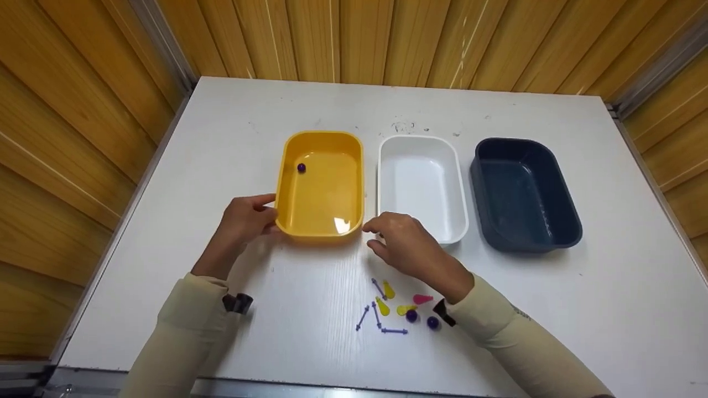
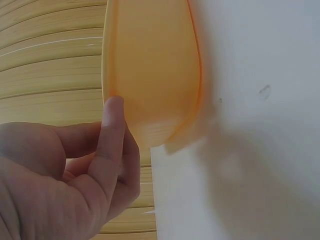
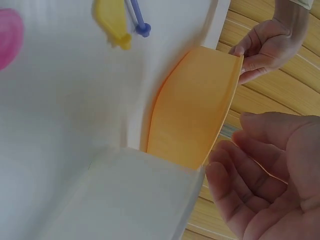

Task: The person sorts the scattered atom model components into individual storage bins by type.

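Note:
A yellow bin (image 1: 326, 193) stands on the white table with one dark purple ball (image 1: 301, 167) inside. My left hand (image 1: 250, 218) is at its near left side. In the left wrist view, a fingertip touches the bin's outer wall (image 2: 155, 65) just below the rim. My right hand (image 1: 406, 243) hovers by the near right corner of the same bin, overlapping the white bin (image 1: 417, 188) in the head view. Its fingers bend loosely with nothing between them, as the right wrist view shows.
A dark blue bin (image 1: 514, 193) stands at the right. Near my right wrist lie several purple rods (image 1: 394, 331), yellow drop-shaped pieces (image 1: 383, 307), a pink piece (image 1: 422, 299) and two purple balls (image 1: 433, 322). Wood-patterned walls (image 1: 359, 41) enclose the table.

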`<state>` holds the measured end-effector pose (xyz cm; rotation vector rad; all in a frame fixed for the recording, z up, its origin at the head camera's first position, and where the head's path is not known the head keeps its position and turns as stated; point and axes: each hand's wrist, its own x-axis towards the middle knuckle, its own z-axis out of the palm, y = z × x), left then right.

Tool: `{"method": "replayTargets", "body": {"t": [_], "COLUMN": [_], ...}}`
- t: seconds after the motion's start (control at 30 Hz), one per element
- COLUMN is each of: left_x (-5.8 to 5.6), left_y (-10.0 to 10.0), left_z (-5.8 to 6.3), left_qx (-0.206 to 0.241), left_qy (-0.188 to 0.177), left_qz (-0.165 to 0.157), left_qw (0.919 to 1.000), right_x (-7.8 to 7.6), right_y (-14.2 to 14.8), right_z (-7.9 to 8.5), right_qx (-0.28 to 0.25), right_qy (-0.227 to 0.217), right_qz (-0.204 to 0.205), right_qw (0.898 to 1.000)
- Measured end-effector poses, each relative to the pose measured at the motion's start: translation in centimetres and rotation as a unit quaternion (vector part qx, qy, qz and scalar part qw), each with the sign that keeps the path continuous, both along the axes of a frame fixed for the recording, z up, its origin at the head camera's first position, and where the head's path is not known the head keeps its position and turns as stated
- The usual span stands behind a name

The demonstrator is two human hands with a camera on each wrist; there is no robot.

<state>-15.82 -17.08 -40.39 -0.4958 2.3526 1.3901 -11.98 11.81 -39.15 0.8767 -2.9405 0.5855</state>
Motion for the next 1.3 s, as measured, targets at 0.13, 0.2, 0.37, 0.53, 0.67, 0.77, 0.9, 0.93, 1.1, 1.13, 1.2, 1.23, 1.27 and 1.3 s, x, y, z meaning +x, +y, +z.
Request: {"method": "replayTargets", "body": {"t": [0.13,0.2,0.37,0.53,0.67,0.77,0.9,0.93,1.1,1.13,1.2,1.23,1.27,1.3], "left_x": [0.0,0.0,0.1,0.2,0.1,0.1,0.2,0.3,0.2,0.2,0.1,0.1,0.1,0.1], "left_y": [-0.2,-0.2,-0.4,-0.4,-0.3,-0.2,-0.2,-0.2,-0.3,-0.2,-0.2,-0.2,-0.2,-0.2], "left_z": [0.0,0.1,0.1,0.2,0.1,0.1,0.1,0.1,0.0,0.0,0.0,0.0,-0.1,-0.1], "left_qx": [0.002,0.002,0.007,0.011,0.013,0.015,0.012,0.011,0.011,0.012,0.013,0.014,0.015,0.015], "left_qy": [0.002,0.004,0.008,0.006,0.005,0.006,0.010,0.011,0.008,0.007,0.005,0.004,0.002,0.001], "left_qz": [0.000,-0.002,-0.006,0.002,0.000,-0.001,-0.003,-0.003,-0.002,-0.002,-0.002,-0.002,-0.003,-0.003], "left_qw": [1.0000,1.0000,0.9999,0.9999,0.9999,0.9999,0.9999,0.9999,0.9999,0.9999,0.9999,0.9999,0.9999,0.9999], "right_x": [0.6,1.0,1.7,2.8,3.6,4.2,4.8,5.0,5.7,5.9,6.1,6.3,6.4,6.5], "right_y": [0.9,1.2,2.2,3.3,4.5,5.3,6.1,6.3,6.9,7.0,7.2,7.3,7.4,7.4], "right_z": [0.2,0.2,0.1,0.0,-0.2,-0.5,-1.1,-1.3,-2.0,-2.1,-2.5,-2.7,-2.8,-3.0], "right_qx": [0.002,0.006,0.012,0.017,0.027,0.029,0.028,0.027,0.027,0.026,0.025,0.024,0.024,0.023], "right_qy": [-0.001,-0.011,-0.029,-0.056,-0.080,-0.089,-0.094,-0.095,-0.117,-0.119,-0.121,-0.121,-0.122,-0.123], "right_qz": [0.006,0.004,0.004,-0.002,-0.011,-0.018,-0.022,-0.022,-0.014,-0.009,0.005,0.011,0.016,0.021], "right_qw": [1.000,1.000,1.000,0.998,0.996,0.995,0.995,0.995,0.993,0.992,0.992,0.992,0.992,0.992]}}
